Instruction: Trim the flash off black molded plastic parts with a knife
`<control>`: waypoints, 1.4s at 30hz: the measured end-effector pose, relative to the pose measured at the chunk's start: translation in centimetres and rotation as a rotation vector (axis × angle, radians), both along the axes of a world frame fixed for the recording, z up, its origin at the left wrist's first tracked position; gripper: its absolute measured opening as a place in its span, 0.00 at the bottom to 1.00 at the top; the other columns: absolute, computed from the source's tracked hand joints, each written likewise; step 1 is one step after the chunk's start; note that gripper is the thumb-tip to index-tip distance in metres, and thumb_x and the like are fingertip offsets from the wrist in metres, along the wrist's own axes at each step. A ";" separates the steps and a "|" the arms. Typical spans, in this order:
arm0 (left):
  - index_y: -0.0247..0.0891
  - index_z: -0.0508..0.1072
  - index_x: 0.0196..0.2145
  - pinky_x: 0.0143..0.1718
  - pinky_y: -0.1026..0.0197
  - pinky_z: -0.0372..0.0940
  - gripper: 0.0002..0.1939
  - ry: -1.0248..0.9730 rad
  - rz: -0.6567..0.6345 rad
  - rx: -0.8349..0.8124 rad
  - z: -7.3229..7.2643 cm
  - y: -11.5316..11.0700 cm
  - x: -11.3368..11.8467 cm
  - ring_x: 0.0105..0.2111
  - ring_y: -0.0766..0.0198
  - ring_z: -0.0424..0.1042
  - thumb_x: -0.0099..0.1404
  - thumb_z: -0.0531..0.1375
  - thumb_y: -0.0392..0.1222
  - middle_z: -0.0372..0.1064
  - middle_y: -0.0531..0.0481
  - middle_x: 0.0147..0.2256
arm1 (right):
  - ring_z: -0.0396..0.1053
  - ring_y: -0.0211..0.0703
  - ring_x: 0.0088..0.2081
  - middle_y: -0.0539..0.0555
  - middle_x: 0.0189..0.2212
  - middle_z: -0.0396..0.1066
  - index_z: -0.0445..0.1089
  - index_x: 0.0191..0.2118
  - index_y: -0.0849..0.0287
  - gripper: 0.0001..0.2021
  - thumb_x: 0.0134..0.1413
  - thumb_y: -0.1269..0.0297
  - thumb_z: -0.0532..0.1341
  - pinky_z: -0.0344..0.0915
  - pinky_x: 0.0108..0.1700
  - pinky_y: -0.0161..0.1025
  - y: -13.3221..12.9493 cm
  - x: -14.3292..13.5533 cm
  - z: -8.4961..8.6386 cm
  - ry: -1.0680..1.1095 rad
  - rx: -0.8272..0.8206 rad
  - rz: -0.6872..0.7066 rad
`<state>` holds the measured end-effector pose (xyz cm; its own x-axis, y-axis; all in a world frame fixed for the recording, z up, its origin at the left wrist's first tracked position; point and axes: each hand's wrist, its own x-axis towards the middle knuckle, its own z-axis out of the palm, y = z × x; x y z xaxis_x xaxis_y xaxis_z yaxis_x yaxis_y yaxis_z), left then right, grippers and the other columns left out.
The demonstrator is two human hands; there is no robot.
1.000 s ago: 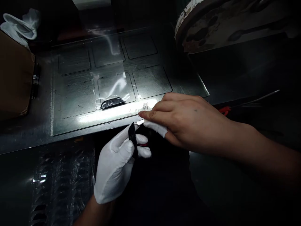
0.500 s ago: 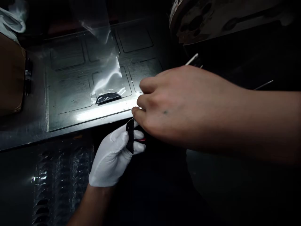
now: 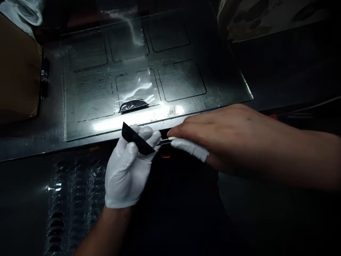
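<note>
Hands, two: one gloved left hand point(image 3: 128, 174), one right hand point(image 3: 229, 126) with one white finger sleeve point(image 3: 189, 147).
Held items numbered two: one black piece point(image 3: 138, 139) and one slim tool point(image 3: 165, 141). One clear sheet point(image 3: 226, 87) bore six outlined rectangles point(image 3: 182, 80); one clear bag point(image 3: 144, 80) contained one dark curved piece point(image 3: 134, 105). One clear tray point(image 3: 77, 199) showed at least five dark tray pieces point(image 3: 57, 223), the rest too dim to count. Cardboard boxes point(image 3: 18, 67) totalled one; white bundles point(image 3: 26, 12), one.
</note>
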<state>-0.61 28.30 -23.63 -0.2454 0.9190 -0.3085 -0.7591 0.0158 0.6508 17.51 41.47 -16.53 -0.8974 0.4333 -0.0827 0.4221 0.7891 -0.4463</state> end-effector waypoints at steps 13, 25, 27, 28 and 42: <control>0.43 0.79 0.46 0.58 0.58 0.73 0.07 0.080 0.022 -0.017 0.2 0.6 0.8 0.47 0.61 0.80 0.72 0.64 0.40 0.80 0.53 0.46 | 0.75 0.50 0.33 0.56 0.35 0.80 0.77 0.48 0.57 0.15 0.59 0.76 0.57 0.55 0.29 0.42 -0.6 -0.2 -1.5 -0.065 0.146 0.093; 0.42 0.78 0.47 0.60 0.56 0.71 0.07 0.135 0.051 -0.002 0.2 0.7 1.3 0.48 0.61 0.79 0.72 0.64 0.38 0.78 0.53 0.45 | 0.71 0.46 0.30 0.55 0.35 0.80 0.78 0.49 0.55 0.16 0.61 0.73 0.57 0.52 0.30 0.41 -0.9 0.6 -2.2 -0.064 0.130 0.079; 0.42 0.78 0.47 0.61 0.55 0.71 0.08 0.189 0.091 0.016 0.2 0.6 1.4 0.49 0.60 0.79 0.71 0.65 0.37 0.78 0.53 0.46 | 0.72 0.47 0.31 0.56 0.35 0.80 0.78 0.49 0.56 0.15 0.62 0.72 0.58 0.54 0.31 0.41 -1.0 0.5 -2.1 -0.070 0.133 0.068; 0.43 0.78 0.48 0.61 0.54 0.70 0.09 0.214 0.113 0.018 0.2 0.5 1.5 0.49 0.60 0.79 0.70 0.65 0.37 0.79 0.53 0.46 | 0.72 0.48 0.32 0.56 0.35 0.79 0.78 0.49 0.56 0.15 0.63 0.72 0.58 0.55 0.32 0.41 -1.1 0.5 -2.0 -0.072 0.138 0.061; 0.41 0.77 0.49 0.62 0.53 0.70 0.11 0.332 0.155 0.147 -0.6 0.1 1.7 0.51 0.58 0.78 0.70 0.65 0.35 0.79 0.51 0.48 | 0.74 0.45 0.28 0.52 0.34 0.80 0.78 0.48 0.55 0.16 0.57 0.74 0.59 0.58 0.26 0.40 -2.0 0.5 -1.7 0.031 0.224 0.080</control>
<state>1.05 28.40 -24.25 -0.4488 0.8918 -0.0571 -0.4932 -0.1939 0.8480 17.96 39.50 -18.25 -0.9302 0.3653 0.0360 0.3431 0.9002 -0.2683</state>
